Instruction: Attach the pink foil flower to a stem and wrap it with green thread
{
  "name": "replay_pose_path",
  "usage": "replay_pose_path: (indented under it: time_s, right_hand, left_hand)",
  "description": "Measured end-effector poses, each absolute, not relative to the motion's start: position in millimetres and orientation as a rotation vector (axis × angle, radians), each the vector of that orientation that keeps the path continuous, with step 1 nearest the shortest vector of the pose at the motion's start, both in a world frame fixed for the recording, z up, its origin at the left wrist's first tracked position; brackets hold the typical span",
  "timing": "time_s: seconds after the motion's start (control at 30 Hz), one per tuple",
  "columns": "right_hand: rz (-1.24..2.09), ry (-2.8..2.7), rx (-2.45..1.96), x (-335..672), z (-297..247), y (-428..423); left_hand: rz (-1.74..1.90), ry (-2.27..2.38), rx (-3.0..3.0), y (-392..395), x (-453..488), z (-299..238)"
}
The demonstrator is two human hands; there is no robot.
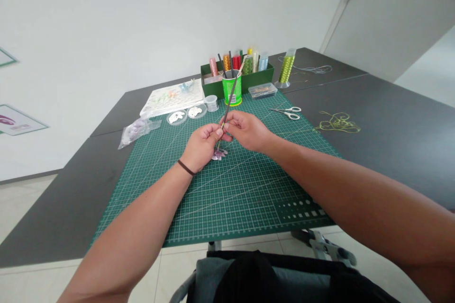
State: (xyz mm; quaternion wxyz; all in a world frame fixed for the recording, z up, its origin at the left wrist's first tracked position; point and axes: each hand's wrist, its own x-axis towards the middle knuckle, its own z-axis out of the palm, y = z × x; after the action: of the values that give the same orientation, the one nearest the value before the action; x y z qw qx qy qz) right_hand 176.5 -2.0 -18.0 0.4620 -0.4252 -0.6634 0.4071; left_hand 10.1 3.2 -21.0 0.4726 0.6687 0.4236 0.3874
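Between our two grips, a thin dark rod (pixel 227 109) stands tilted. Our left grip (pixel 201 146) is curled shut around its lower part, and our right grip (pixel 247 131) closes on it from the other side, the two hands touching. Just below them, the rod's lower end reaches a small cluster of lilac petals (pixel 219 154) on a green cutting mat (pixel 227 199); we cannot tell whether they are joined. A dark band (pixel 186 167) circles our left wrist.

Farther up the mat lie scissors (pixel 286 112), with two clear dishes (pixel 177 116) of white pieces on the other side. A green cup (pixel 232 90) of sticks stands against a green box (pixel 237 80) of thread tubes, with a small clear case (pixel 262 90) beside it. A sheet of paper (pixel 172 97) and a plastic bag (pixel 138 132) lie to the left. On the dark surface (pixel 398 142) to the right sits a loose tangle of yellow-green thread (pixel 337 123), and a thread spool (pixel 286 67) stands beyond it.
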Motion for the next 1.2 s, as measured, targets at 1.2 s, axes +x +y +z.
replay_pose_path:
  time_s: [1.2]
  right_hand:
    - [0.742,-1.715,-0.991,183,-31,1]
  left_hand:
    - [1.103,1.022,1.38,9,10,-19]
